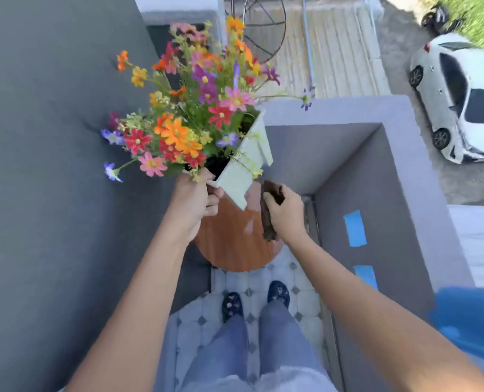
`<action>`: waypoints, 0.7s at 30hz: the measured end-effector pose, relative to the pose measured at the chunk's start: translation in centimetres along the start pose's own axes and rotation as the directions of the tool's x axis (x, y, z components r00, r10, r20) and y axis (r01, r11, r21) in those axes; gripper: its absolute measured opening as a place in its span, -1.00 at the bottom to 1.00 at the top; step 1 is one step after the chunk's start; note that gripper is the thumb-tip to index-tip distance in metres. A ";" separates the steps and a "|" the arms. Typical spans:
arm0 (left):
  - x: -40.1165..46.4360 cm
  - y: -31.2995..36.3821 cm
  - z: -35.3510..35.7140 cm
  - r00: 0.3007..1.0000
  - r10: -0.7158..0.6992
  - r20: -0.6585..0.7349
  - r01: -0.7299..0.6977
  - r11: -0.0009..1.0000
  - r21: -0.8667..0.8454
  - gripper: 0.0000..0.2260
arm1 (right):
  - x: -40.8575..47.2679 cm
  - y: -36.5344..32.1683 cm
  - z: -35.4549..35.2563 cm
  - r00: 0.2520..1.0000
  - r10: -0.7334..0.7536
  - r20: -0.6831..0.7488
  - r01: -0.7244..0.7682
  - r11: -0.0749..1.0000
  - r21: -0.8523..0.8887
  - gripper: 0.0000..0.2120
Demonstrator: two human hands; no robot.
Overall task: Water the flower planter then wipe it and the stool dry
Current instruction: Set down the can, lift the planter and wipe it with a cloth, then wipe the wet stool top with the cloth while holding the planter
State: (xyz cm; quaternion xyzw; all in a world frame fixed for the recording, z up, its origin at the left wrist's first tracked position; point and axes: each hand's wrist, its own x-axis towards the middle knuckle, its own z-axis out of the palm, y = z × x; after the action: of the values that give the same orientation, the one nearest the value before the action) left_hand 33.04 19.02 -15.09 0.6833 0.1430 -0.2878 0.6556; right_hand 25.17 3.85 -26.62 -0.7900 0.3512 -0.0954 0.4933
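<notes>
Planter [246, 162]: a pale box filled with mixed flowers [190, 114] is held tilted, its flowers leaning to the far left, above the far part of a round brown stool [229, 239]. Whether its lowest corner touches the stool seat cannot be told.

The near left end of the planter is gripped by the left hand [192, 205]; the fingers are curled round its rim and underside, so this hand is grasping the planter.

A dark brown cloth [269, 210] is held by the right hand [286, 213] just to the right of the planter, over the right edge of the stool. The fingers are clenched round the cloth, part of which hangs down beside the palm. Whether the cloth touches the seat cannot be told.

The stool is located on a tiled floor [263, 281] in a narrow balcony corner, between a grey wall [51, 193] on the left and a grey parapet [376, 171] on the right. Blue tape strips [355, 229] are fixed to the parapet's inner face. A white car [458, 97] is visible below, at far right.
</notes>
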 end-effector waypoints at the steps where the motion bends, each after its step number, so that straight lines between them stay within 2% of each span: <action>1: 0.6 -0.1 -0.2 1.000 0.008 -0.006 -0.008 1.000 -0.014 -0.93 | -0.5 1.0 1.3 0.998 -0.009 0.055 0.012 0.999 -0.049 -0.86; 4: 2.3 -0.3 -0.1 0.999 0.039 -0.022 -0.039 0.999 -0.017 -0.84 | -2.3 3.1 5.4 0.956 -0.086 0.280 0.121 0.986 -0.111 -0.79; 8: 4.1 0.2 0.2 0.993 0.117 -0.015 -0.117 0.993 -0.014 -0.79 | -4.4 5.7 10.5 0.814 -0.195 0.548 0.325 0.934 -0.150 -0.71; 11: 5.3 0.6 0.5 0.988 0.153 -0.027 -0.154 0.988 -0.030 -0.79 | -6.0 9.0 13.6 0.710 -0.228 0.667 0.544 0.779 -0.313 -0.69; 15: 6.3 0.8 0.5 0.985 0.164 -0.059 -0.166 0.986 -0.027 -0.81 | -7.4 12.4 15.5 0.652 -0.290 0.701 0.717 0.538 -0.444 -0.60; 19: 6.7 0.4 0.3 0.988 0.137 -0.071 -0.140 0.990 -0.033 -0.81 | -6.0 13.3 15.4 0.628 -0.394 0.672 0.766 0.464 -0.445 -0.60; 21: 6.7 0.3 0.0 0.989 0.127 -0.079 -0.130 0.991 -0.028 -0.81 | -3.7 13.5 14.1 0.695 -0.375 0.613 0.707 0.512 -0.488 -0.60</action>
State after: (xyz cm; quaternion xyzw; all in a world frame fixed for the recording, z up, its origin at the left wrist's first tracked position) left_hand 38.56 17.78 -18.71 0.6906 0.1285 -0.2161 0.6781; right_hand 23.25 12.69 -44.31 -0.9833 -0.0323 0.0674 0.1658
